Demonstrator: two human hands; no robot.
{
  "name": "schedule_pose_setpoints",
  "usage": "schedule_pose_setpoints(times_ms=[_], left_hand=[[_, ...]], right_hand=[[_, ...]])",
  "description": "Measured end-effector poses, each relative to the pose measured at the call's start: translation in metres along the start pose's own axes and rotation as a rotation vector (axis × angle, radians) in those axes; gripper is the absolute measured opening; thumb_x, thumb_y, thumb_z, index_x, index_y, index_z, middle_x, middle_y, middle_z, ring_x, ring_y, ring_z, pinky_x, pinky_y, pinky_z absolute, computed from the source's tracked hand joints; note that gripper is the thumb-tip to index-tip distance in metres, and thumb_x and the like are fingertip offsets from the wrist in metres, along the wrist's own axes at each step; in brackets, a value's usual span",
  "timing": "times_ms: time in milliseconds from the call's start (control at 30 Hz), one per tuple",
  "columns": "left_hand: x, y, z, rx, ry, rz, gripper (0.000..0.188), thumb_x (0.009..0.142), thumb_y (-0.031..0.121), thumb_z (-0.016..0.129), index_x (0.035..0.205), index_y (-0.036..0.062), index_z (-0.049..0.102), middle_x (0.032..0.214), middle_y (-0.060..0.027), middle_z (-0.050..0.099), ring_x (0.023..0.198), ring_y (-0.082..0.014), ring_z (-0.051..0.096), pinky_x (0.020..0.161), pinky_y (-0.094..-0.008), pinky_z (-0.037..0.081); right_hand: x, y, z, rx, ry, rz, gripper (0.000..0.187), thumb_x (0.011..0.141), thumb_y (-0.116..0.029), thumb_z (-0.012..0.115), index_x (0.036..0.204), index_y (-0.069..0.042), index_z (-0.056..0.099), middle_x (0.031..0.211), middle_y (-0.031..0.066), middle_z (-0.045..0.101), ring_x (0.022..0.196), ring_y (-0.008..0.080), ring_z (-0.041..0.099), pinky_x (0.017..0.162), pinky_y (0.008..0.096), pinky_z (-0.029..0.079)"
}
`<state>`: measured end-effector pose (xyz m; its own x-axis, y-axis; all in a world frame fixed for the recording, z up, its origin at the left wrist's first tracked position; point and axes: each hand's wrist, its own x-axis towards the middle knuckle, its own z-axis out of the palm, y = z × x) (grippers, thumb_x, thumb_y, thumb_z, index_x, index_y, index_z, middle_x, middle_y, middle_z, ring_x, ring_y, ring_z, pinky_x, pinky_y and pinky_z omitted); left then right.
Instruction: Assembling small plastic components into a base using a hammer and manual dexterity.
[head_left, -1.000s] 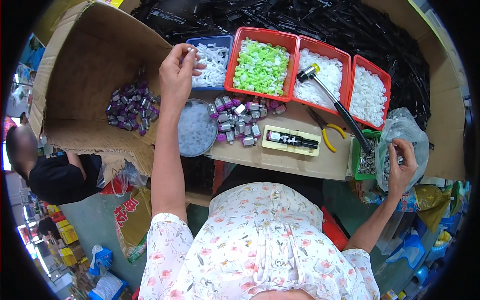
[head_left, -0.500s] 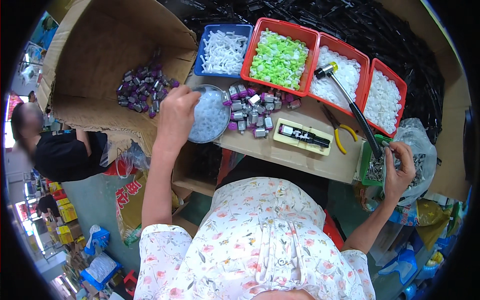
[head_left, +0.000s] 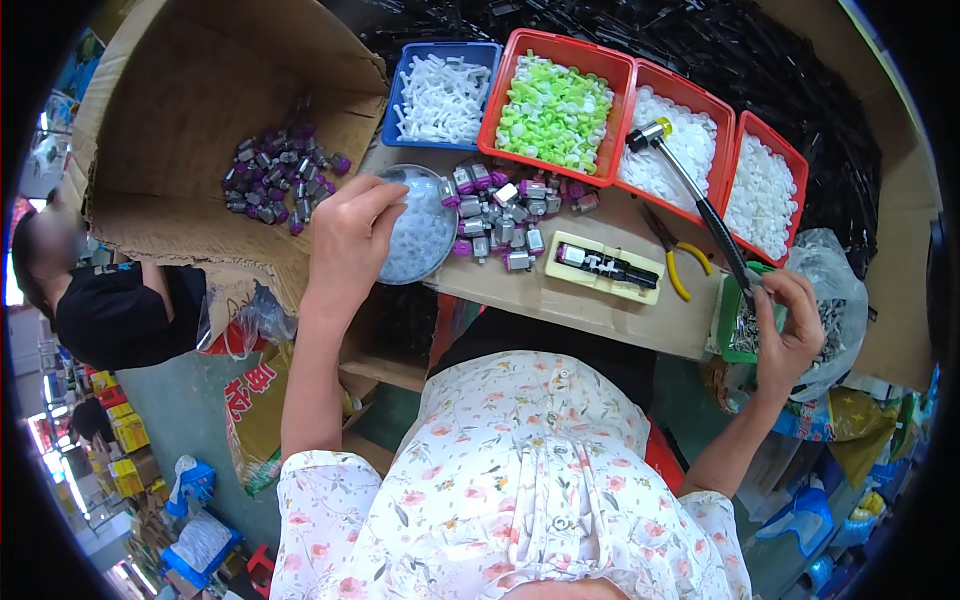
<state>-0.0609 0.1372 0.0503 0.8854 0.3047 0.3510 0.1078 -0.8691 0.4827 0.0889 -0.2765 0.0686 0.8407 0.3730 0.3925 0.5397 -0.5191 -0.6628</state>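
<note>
My left hand (head_left: 348, 240) is closed in a pinch at the left rim of a round dish (head_left: 418, 232) of pale, bubbly-looking contents. What its fingertips hold, if anything, is too small to make out. My right hand (head_left: 788, 330) also pinches, above a green tray (head_left: 733, 335) of small metal pieces; whatever is between its fingers cannot be told. Between the hands, a black-and-white mechanism (head_left: 605, 267) lies in a cream fixture (head_left: 567, 282). Beside the dish is a pile of small silver motors with purple ends (head_left: 503, 218).
A hammer (head_left: 690, 180) leans across the red bins (head_left: 622, 150) of white and green parts. Yellow-handled pliers (head_left: 680, 262) lie near the fixture. A blue bin (head_left: 390, 125) holds white pins. A cardboard box (head_left: 190, 130) with more motors stands left; another person (head_left: 125, 310) sits beyond.
My right hand has shifted slightly left, its fingertips now at the green tray's far edge. My left hand stays by the dish, its fingers drawn a little lower. The view has shifted slightly.
</note>
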Motion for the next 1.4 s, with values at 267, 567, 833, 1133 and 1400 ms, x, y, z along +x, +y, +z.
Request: schedule_pose_setpoints(times_ms=[267, 567, 833, 1133, 1400], left_hand=[[-0.007, 0.060, 0.045, -0.893, -0.152, -0.278, 0.018, 0.082, -0.008, 0.075, 0.100, -0.0049, 0.074, 0.094, -0.0062, 0.069, 0.081, -0.0112, 0.066, 0.067, -0.0229, 0.051], [0.001, 0.098, 0.073, -1.177, -0.296, -0.295, 0.018, 0.083, -0.007, 0.076, 0.101, -0.0046, 0.074, 0.096, -0.0066, 0.068, 0.083, -0.0085, 0.064, 0.064, -0.0210, 0.049], [0.008, 0.097, 0.070, -1.199, -0.487, -0.516, 0.016, 0.085, 0.002, 0.077, 0.101, -0.0024, 0.075, 0.084, -0.0053, 0.072, 0.073, -0.0094, 0.066, 0.065, -0.0207, 0.050], [0.001, 0.095, 0.079, -0.966, -0.320, -0.140, 0.029, 0.079, 0.001, 0.080, 0.107, -0.0022, 0.073, 0.100, -0.0092, 0.070, 0.082, -0.0156, 0.068, 0.069, -0.0266, 0.054], [-0.003, 0.101, 0.092, -0.509, -0.080, 0.310, 0.017, 0.082, 0.001, 0.075, 0.098, -0.0024, 0.070, 0.090, -0.0145, 0.067, 0.076, -0.0301, 0.067, 0.065, -0.0368, 0.054]], right_hand=[[-0.001, -0.038, 0.077, 0.611, -0.129, 0.007, 0.022, 0.081, 0.017, 0.065, 0.100, 0.006, 0.066, 0.108, 0.0120, 0.062, 0.102, 0.0168, 0.062, 0.087, 0.0270, 0.050], [-0.007, -0.036, 0.087, 0.790, -0.132, 0.031, 0.020, 0.081, 0.014, 0.070, 0.100, 0.007, 0.069, 0.106, 0.0150, 0.065, 0.100, 0.0205, 0.064, 0.088, 0.0306, 0.052], [-0.001, -0.031, 0.079, 0.699, -0.248, 0.027, 0.019, 0.079, 0.013, 0.072, 0.097, 0.007, 0.070, 0.101, 0.0146, 0.067, 0.097, 0.0214, 0.064, 0.084, 0.0312, 0.053], [0.000, -0.024, 0.087, 0.825, -0.278, 0.193, 0.017, 0.081, 0.009, 0.073, 0.097, 0.007, 0.069, 0.100, 0.0129, 0.066, 0.094, 0.0178, 0.065, 0.082, 0.0285, 0.054], [-0.003, -0.019, 0.084, 0.869, -0.263, 0.246, 0.016, 0.083, 0.007, 0.073, 0.098, 0.007, 0.069, 0.101, 0.0116, 0.066, 0.092, 0.0157, 0.065, 0.082, 0.0268, 0.054]])
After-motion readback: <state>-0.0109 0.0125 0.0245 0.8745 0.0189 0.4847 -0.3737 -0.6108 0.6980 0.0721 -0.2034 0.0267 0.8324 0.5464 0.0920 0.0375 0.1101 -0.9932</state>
